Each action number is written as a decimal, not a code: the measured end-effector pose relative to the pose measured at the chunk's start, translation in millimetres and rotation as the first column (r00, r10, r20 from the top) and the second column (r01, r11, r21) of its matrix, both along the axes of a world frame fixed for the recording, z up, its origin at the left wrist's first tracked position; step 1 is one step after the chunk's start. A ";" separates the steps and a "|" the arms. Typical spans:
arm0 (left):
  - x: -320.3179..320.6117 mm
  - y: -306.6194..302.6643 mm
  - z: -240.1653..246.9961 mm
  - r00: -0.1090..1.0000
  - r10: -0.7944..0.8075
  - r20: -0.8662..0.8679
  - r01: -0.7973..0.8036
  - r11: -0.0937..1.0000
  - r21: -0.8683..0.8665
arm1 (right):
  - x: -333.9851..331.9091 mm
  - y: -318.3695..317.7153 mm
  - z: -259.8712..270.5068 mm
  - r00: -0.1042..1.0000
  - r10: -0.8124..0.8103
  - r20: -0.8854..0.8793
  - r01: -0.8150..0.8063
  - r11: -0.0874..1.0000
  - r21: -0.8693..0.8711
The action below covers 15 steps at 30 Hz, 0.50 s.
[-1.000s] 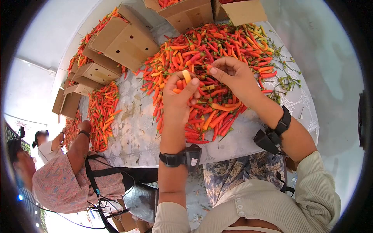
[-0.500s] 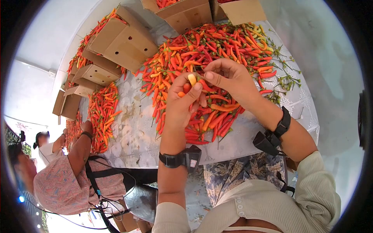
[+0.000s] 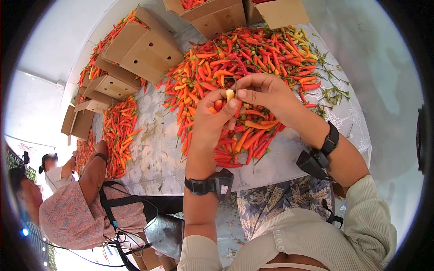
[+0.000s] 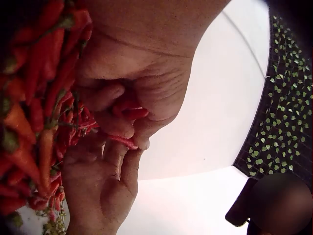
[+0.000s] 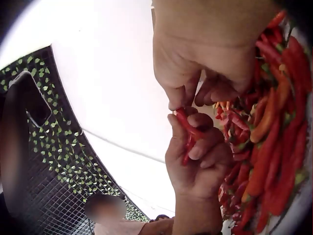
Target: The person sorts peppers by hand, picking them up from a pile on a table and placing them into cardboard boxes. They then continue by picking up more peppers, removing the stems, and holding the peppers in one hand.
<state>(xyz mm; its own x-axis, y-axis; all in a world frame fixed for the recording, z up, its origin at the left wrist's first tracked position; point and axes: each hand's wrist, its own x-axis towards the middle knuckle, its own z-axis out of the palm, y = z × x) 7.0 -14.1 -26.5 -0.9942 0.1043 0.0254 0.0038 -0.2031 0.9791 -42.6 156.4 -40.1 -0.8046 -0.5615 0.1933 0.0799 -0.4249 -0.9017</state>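
Observation:
Over the heap of chili peppers (image 3: 257, 131), both hands meet fingertip to fingertip. The left hand (image 3: 209, 122) holds several chilies in its curled fingers, among them a pale yellow one (image 3: 230, 95) and an orange one (image 3: 212, 109). A red chili (image 5: 188, 125) sticks up from its fingertips in the right wrist view. At that chili's upper end the right hand (image 3: 269, 95) pinches with thumb and finger. The left wrist view has the same red chili (image 4: 123, 141) between the two hands, and another red chili (image 4: 131, 113) inside the left palm.
Loose green stems (image 3: 333, 92) lie right of the heap on the patterned tablecloth (image 3: 156, 156). Cardboard boxes (image 3: 144, 52) with chilies stand along the far side. A second chili pile (image 3: 120, 135) lies at left, where other people (image 3: 77, 212) sit.
The right hand has brought a red chili from the heap toward the left hand. The left hand has shifted right, and the fingertips of both now meet.

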 end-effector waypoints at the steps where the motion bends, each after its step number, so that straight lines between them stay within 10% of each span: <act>1: -0.9 0.4 -0.7 1.000 0.003 0.001 -0.003 1.000 -0.002 | -0.9 0.5 -1.3 1.000 0.007 -0.012 -0.007 1.000 -0.006; 7: -1.2 -0.5 -2.5 1.000 0.012 -0.016 -0.013 1.000 -0.024 | -1.8 -0.7 -3.7 0.996 -0.091 0.002 0.091 0.996 0.009; 15: -2.0 3.6 -0.4 0.998 0.063 0.005 -0.062 0.995 -0.075 | 1.8 -3.4 -3.8 0.767 -0.374 -0.521 0.518 0.840 0.159</act>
<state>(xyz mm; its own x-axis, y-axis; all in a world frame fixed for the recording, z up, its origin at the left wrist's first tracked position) 5.0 -10.5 -26.8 -0.9990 0.0434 0.0130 0.0073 -0.1287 0.9917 -40.7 153.0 -43.9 -0.8352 -0.2464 0.4917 -0.4997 -0.0337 -0.8656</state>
